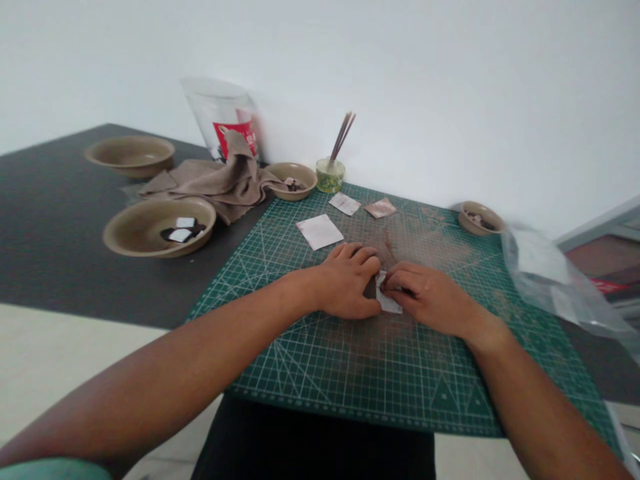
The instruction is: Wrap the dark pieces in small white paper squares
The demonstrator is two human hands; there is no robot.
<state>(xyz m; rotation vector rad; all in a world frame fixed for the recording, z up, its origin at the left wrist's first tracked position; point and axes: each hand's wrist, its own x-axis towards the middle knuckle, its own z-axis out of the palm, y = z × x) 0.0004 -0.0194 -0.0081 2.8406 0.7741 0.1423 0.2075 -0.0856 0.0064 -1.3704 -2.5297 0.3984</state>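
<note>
A small white square sheet (388, 300) with brownish smudges lies on the green cutting mat (310, 360), between my two hands. My left hand (349, 280) rests flat at its left side, fingers apart, with thumb and index at the sheet's edge. Over the sheet, my right hand (425, 293) is closed in a pinch; a small dark bit shows at the fingertips, too little to name. Farther off on the mat lie a larger white square sheet (320, 231), a smaller whitish one (345, 203) and a brown-stained one (381, 208). Brown dust covers the mat around my hands.
Left are a bowl with dark and white pieces (150, 245), another bowl (129, 145), a brown cloth (205, 180) and a clear plastic tub (207, 110). Small bowls (287, 172) (473, 227) with bits, a jar of sticks (330, 179) and a plastic bag (545, 267) edge the mat.
</note>
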